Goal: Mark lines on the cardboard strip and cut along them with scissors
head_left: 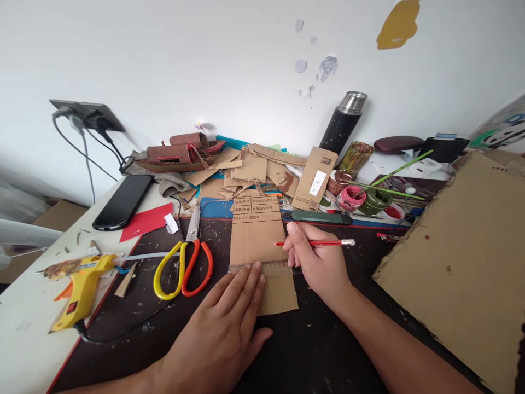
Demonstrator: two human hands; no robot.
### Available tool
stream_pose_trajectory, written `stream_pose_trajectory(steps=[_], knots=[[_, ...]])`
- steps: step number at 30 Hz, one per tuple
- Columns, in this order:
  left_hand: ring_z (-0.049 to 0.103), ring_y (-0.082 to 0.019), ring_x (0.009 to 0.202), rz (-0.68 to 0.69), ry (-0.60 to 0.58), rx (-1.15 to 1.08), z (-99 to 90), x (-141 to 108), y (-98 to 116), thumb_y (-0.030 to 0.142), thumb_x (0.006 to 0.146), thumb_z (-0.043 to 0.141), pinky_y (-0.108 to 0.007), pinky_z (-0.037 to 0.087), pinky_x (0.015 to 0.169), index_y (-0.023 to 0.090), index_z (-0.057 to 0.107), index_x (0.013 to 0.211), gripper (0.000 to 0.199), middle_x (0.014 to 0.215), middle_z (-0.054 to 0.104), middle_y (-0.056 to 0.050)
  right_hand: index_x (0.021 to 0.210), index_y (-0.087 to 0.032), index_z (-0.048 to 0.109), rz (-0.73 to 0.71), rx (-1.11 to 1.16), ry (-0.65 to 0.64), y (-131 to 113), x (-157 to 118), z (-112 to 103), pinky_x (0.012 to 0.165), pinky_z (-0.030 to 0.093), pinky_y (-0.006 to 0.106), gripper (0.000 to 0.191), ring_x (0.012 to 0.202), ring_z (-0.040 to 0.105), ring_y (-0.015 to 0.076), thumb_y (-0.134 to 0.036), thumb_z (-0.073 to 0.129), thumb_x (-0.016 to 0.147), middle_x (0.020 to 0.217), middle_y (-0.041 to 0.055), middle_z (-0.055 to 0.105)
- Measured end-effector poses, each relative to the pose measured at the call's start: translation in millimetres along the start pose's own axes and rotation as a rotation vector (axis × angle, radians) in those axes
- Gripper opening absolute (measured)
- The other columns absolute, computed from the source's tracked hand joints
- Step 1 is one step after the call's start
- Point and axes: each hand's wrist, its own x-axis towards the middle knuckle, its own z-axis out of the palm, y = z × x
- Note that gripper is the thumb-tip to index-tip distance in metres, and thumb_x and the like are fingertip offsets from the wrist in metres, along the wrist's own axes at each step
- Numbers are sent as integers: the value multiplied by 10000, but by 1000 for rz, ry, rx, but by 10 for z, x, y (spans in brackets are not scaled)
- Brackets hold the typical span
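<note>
A printed piece of cardboard point(258, 241) lies on the dark mat in front of me. Across its lower part runs a clear ruler point(279, 268). My left hand point(229, 323) lies flat, its outstretched fingertips pressing on the ruler and the thumb apart. My right hand point(320, 257) pinches a red pencil point(332, 243), held nearly level with its tip over the cardboard's right side. Whether the tip touches the cardboard, I cannot tell. Left of the cardboard rest scissors point(186, 262) with one yellow and one red handle loop, blades pointing away.
A yellow glue gun point(82, 293) and a phone point(123, 202) lie at left. Cardboard scraps point(250, 167), a model boat point(176, 156) and a black flask point(342, 126) line the back. Paint jars point(353, 198), a green cutter point(318, 218) and a large cardboard sheet point(459, 262) are at right.
</note>
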Motion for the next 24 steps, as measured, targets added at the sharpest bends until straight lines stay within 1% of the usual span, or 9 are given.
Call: stream_pose_trajectory(steps=[5,17,24], knots=[[628,-312,1435,-8,-26,-9,5,-18,-3,488,1175,454,-433,460,1177,42,679,1488,589,1597,647,-197,732,-227,685,11,0,0,-3,-2,1,468,444,261,582,435,602,141,-633,548,1126,505,-19,606],[660,-301,1395,-24,-1,-12,-15,24,14,400,1211,294,-449,458,1157,25,714,1428,604,1539,693,-192,723,-230,680,13,15,11,-23,5,-3,461,445,263,588,418,594,142,-659,565,1108,489,-23,591],[649,-297,1403,-16,5,-11,-13,16,-6,427,1202,347,-438,457,1162,40,702,1449,579,1545,693,-187,720,-229,673,32,24,12,-36,8,3,464,438,263,607,418,599,140,-691,561,1097,501,-22,599]])
